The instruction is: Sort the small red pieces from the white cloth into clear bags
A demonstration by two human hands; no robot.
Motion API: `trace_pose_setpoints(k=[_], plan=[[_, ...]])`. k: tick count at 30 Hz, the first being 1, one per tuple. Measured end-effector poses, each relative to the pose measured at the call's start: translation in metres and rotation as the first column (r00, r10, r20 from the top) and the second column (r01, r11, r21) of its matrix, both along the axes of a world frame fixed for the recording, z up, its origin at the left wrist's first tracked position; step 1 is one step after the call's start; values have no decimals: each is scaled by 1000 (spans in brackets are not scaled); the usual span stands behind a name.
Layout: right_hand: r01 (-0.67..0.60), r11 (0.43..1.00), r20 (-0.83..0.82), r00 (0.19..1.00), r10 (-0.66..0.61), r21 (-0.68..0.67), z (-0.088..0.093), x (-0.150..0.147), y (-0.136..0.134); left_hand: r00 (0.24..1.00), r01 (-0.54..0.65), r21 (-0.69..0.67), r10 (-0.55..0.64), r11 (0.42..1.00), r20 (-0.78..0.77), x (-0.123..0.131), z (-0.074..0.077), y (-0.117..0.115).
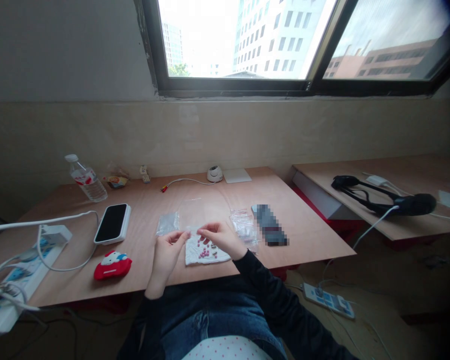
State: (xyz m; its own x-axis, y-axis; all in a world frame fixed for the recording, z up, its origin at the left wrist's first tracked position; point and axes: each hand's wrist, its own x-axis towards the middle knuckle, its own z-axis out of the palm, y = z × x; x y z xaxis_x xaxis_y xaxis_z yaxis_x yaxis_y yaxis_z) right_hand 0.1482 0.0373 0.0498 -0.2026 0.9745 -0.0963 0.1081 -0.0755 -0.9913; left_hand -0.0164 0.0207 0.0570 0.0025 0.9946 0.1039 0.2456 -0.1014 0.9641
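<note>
Fingers of the left hand (168,250) and right hand (220,239) pinch what seems a small clear plastic bag (193,231) above pink pills (202,248) on a white tissue (193,257). Keeping it low there seems wise.

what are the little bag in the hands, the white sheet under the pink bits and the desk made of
Small bag, pinched between left hand and right hand: looks like thin clear plastic film; the desk shows through. White sheet under the pink pieces: probably tissue paper or soft cloth, matte and wrinkled. Desk: light wood-look board, maybe plywood, dull finish, faint grain.
</note>
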Motion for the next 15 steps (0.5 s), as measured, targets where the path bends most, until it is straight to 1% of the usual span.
trace_pose_setpoints(k=[2, 3, 4, 5, 6, 7, 9, 12, 15], plan=[[-38, 999, 74, 996, 39, -8, 0, -19, 21, 995, -58, 35, 60, 998, -77, -15, -3, 15], [-61, 998, 134, 989, 63, -20, -1, -29, 32, 985, -98, 37, 102, 995, -138, -23, -5, 22], [-77, 996, 206, 975, 82, -32, -4, -38, 42, 959, -160, 26, 161, 987, -232, -30, -9, 30], [-86, 995, 233, 968, 93, -40, -8, -48, 51, 909, -228, 11, 217, 974, -357, -37, -12, 37], [-86, 995, 253, 963, 95, -45, -13, -56, 60, 845, -276, -5, 240, 961, -478, -44, -16, 43], [-84, 995, 275, 957, 94, -48, -19, -63, 67, 778, -303, -21, 235, 953, -583, -49, -21, 48], [-70, 996, 328, 941, 82, -46, -30, -74, 77, 719, -341, -15, 250, 940, -649, -56, -30, 56], [-29, 999, 396, 917, 33, -15, -43, -81, 82, 656, -393, 2, 281, 920, -701, -60, -41, 61], [5, 1000, 438, 899, -11, 16, -49, -83, 80, 587, -439, 38, 319, 898, -744, -61, -44, 62]])
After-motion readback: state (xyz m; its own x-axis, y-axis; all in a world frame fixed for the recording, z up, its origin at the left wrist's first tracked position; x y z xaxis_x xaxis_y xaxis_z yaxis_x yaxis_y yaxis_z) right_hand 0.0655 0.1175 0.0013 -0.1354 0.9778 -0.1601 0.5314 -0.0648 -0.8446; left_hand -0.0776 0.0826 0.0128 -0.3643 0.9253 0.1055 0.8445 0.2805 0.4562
